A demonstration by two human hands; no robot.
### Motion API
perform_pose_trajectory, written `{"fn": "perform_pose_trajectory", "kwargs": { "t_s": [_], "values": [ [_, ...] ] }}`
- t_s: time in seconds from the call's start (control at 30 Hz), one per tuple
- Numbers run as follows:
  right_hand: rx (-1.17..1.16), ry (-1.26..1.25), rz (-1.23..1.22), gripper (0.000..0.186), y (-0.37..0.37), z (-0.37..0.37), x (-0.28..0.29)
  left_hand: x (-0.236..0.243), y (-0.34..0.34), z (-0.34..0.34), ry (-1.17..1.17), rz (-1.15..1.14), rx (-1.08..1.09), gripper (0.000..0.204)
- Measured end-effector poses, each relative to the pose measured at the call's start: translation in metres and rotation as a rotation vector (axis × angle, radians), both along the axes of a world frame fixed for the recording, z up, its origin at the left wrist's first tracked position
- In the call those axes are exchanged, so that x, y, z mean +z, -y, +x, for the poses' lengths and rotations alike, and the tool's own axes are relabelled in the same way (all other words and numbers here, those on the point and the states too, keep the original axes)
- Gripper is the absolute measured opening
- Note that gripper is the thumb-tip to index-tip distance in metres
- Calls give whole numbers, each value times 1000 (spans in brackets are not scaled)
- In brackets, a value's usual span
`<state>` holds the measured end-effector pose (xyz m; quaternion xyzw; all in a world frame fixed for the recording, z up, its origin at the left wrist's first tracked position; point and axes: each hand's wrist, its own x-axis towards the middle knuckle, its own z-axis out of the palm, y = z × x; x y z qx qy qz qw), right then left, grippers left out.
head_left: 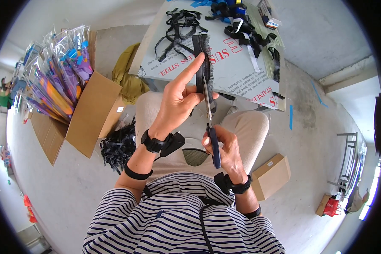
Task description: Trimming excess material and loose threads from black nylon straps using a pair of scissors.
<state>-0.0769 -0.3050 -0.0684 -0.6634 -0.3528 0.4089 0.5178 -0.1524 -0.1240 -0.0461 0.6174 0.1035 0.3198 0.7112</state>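
My left hand (180, 99) holds up a black fringed strip (202, 59) between thumb and fingers, index finger stretched along it. My right hand (226, 148) grips dark-handled scissors (211, 135), whose blades point up into the strip's lower part. Both hands hover above my lap, in front of a grey board (237, 70) that carries more black strips (178, 27).
An open cardboard box (84, 114) with colourful packaged items stands at the left. A heap of black scraps (118, 146) lies on the floor beside it. An olive cloth (129, 78) sits near the board. A small cardboard box (273, 175) rests at the right.
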Motion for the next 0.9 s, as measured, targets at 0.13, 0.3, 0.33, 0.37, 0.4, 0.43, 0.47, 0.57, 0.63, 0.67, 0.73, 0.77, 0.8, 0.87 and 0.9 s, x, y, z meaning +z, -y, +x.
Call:
{"fn": "perform_pose_trajectory", "kwargs": {
  "t_s": [0.13, 0.3, 0.33, 0.37, 0.4, 0.43, 0.47, 0.57, 0.63, 0.67, 0.73, 0.77, 0.8, 0.87, 0.9],
  "values": [
    [-8, -22, -20, 45, 1, 1, 0, 1, 1, 0, -5, 23, -8, 90],
    [-2, 7, -65, 39, 0, 0, 0, -1, -1, -2, -8, 36, -10, 91],
    [-12, 2, -74, 37, 0, 0, -1, -1, 0, -1, 6, 48, -11, 91],
    [-13, 1, -73, 37, 0, -1, -1, -1, 0, -1, 5, 49, -13, 91],
    [-31, -13, -69, 36, 1, -1, -2, 0, 0, -2, -10, 44, -19, 91],
    [-48, -27, -66, 35, 1, -1, -2, 1, 0, -2, -26, 39, -24, 91],
    [-47, -27, -65, 35, 1, -2, -2, 1, 1, -2, -26, 39, -24, 91],
    [-57, -22, -35, 33, 4, -3, -4, 2, 1, -2, -14, 9, -36, 92],
    [-79, -31, -42, 34, 4, -4, -6, 4, 0, -4, -29, -53, -86, 90],
    [-78, -31, -42, 34, 4, -4, -5, 4, 0, -4, -28, -53, -85, 90],
    [-84, -144, -28, 39, 4, -4, -2, 2, 0, -3, 3, -63, -77, 91],
    [-84, -143, -28, 39, 3, -5, -2, 2, 0, -3, 3, -63, -78, 91],
    [-85, -129, -2, 41, 2, -5, -2, 3, 1, -5, -25, -35, -94, 91],
    [-84, -115, 25, 43, -1, -4, -1, 3, 3, -6, -53, -6, -111, 91],
    [-73, -99, 10, 44, -2, -3, 0, 2, 4, -5, -49, 13, -95, 92]
  ]
}}
